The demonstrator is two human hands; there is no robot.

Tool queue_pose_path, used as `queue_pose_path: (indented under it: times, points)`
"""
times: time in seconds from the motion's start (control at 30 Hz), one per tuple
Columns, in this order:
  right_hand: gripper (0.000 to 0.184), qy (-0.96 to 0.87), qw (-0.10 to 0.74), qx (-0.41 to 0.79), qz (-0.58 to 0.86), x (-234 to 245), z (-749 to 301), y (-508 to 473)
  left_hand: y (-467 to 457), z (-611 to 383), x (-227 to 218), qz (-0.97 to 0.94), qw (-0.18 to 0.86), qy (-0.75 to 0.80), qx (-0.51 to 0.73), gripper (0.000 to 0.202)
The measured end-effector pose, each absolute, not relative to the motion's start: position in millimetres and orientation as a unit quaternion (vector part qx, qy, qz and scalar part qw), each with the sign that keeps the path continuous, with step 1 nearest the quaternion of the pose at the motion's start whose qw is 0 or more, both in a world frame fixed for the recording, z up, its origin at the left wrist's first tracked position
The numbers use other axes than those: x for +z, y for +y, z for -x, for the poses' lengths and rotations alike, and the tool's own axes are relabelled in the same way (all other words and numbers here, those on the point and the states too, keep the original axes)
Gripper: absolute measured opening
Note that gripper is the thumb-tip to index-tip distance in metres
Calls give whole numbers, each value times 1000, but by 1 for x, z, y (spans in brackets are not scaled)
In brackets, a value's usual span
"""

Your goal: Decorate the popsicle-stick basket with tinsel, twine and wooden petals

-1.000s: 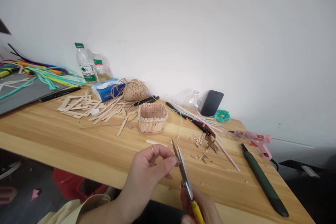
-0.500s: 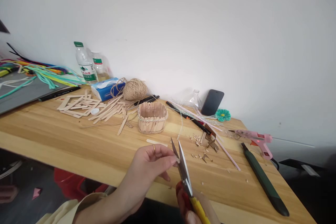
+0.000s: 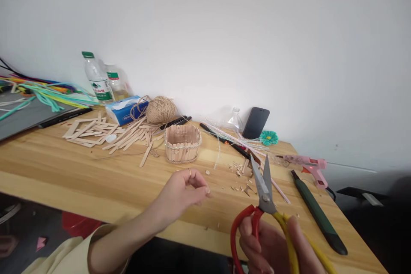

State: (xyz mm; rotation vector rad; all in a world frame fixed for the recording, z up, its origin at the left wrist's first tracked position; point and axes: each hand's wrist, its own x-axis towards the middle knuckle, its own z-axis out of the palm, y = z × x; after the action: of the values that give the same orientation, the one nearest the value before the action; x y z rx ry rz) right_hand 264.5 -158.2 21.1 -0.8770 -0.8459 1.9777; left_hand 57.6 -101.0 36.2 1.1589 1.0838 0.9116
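Note:
My right hand (image 3: 272, 244) grips a pair of scissors (image 3: 265, 197) with one red and one yellow handle, their blades apart and pointing up and away from me. Thumb and fingertips of my left hand (image 3: 183, 192) are pinched together over the table; whatever is between them is too small to make out. Just beyond that hand stands a small basket (image 3: 183, 152) made of wooden craft sticks, with beaded trim around it. A small wood piece (image 3: 207, 172) lies near my left fingers.
Craft sticks (image 3: 90, 132), a twine ball (image 3: 160, 109) and a tissue pack (image 3: 126, 111) lie at the back left. Wood scraps (image 3: 237, 168) are scattered right of the basket. A pink glue gun (image 3: 308, 165) and a dark green tool (image 3: 319, 212) lie at right.
The scissors in my right hand have moved right, away from my left fingertips, and their blades are wider apart. My left hand stays pinched, slightly lower and further left.

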Motion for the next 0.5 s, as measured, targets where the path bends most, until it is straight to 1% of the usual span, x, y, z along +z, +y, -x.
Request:
queue_pose_path:
  times: [0.07,0.17,0.33,0.4,0.5]
  points:
    - [70,-297,395,799,344,23,-271,-159,-90,-61,25,-538,598,465,368,5]
    - [68,-256,384,828,320,17,-276,-164,-70,-73,10,-564,592,456,352,3]
    - [69,-177,387,869,254,-1,-271,-170,-44,-100,2,-569,616,436,327,5]
    - [69,-150,386,884,219,-6,-269,-168,-42,-107,4,-550,635,436,323,9]
    - [69,-140,382,899,164,-12,-266,-165,-47,-112,12,-502,685,428,307,20]
